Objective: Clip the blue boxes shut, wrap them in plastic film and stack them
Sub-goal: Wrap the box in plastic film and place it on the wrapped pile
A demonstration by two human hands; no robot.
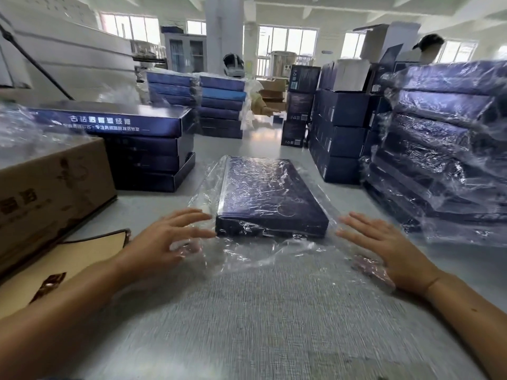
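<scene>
The blue box (263,193) lies flat mid-table (247,330) under loose plastic film (260,253). The left hand (170,237) and right hand (384,242) are spread, fingers straight, beside its near corners, gripping nothing. The box looks stiff and light, the film slippery and flimsy. Take the film's side flaps.

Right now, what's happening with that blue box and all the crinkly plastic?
A person is wrapping one blue box in clear plastic film on the grey table. The film lies loosely over the box, and the left hand and right hand, fingers spread, are at its loose edges on either side. A stack of wrapped boxes stands to the right.
</scene>
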